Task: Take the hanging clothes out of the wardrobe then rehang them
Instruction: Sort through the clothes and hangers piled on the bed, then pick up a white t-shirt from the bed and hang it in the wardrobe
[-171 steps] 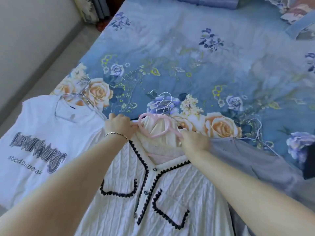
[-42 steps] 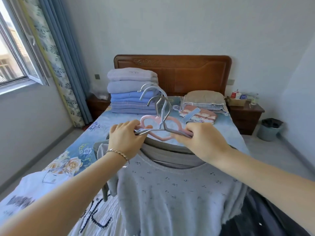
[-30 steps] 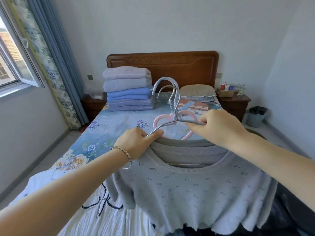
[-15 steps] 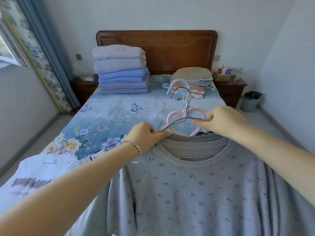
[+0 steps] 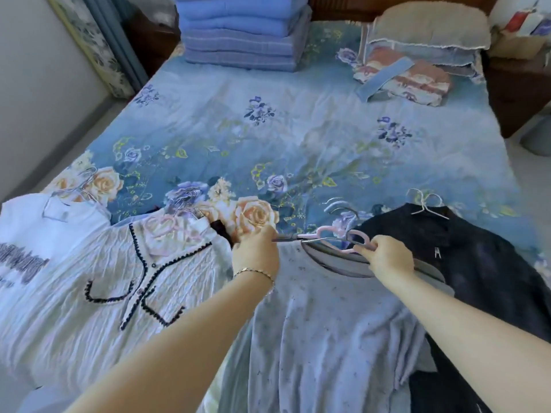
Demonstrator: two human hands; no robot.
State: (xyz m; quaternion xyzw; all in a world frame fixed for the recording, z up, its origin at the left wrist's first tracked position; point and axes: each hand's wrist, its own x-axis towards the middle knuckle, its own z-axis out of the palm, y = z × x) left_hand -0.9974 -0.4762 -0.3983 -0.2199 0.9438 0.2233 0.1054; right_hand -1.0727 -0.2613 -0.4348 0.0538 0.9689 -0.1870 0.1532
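Clearly each grip, left hand (image 5: 255,252) and right hand (image 5: 390,258), clasps blurred hangers (image 5: 323,233) half hidden in the sweater (image 5: 325,329).

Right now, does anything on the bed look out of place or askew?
Yes. The grey sweater shows two hangers bunched at its collar, a pink hanger and a metal hanger, gripped by the left hand and right hand. Nothing looks spilled or torn.

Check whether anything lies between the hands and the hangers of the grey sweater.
Nothing visible does. The left hand and the right hand both have a grip on the hangers at the collar of the grey sweater, spread on the bed between the white cardigan and a dark garment.
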